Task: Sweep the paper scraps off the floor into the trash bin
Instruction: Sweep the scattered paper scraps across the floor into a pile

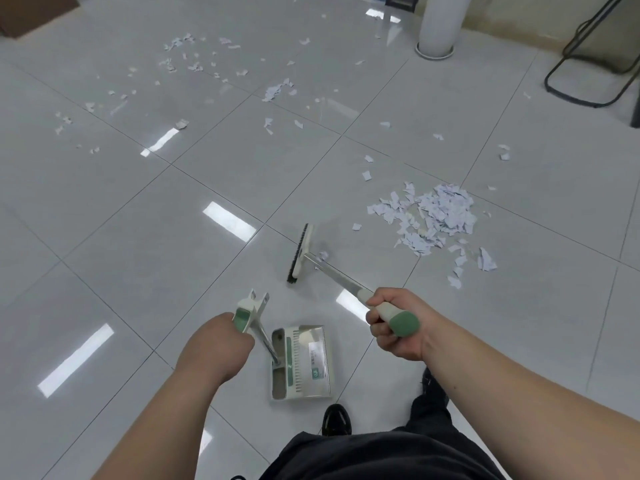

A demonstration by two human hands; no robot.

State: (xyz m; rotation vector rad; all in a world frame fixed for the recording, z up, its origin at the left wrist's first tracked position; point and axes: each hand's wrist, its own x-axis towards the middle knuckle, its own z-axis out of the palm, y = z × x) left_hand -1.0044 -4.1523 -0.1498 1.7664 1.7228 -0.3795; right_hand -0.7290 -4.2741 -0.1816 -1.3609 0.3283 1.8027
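The paper scraps [437,216] were thin torn bits. They looked light enough to skate on the glossy tile floor [138,220] and lift at any quick flick, so I judged that short, low strokes would serve better than hard ones. Most lay heaped in a loose pile ahead and to the person's right, with strays round its edge. A thinner scatter [194,60] spread over the far tiles to the left. The broom [300,254] looked stiff and light, with a slim metal shaft and a pale head that had dark bristles along its left edge. The head was down near the floor beside the pile but apart from it, and one scrap lay by the shaft close to the head. The padded end of the shaft seemed the natural place to hold it. The right grip [391,323] was closed round that cream-and-green end, fingers wrapped under, with the forearm reaching in from the lower right. The left grip [221,341] was closed on the green top of the dustpan's upright handle [258,323], the wrist bent down and the back of the hand uppermost. The dustpan [301,362] sat low by a black shoe [336,419], well apart from the pile. I could not tell whether it touched the tiles, and I could pick out no trash bin.
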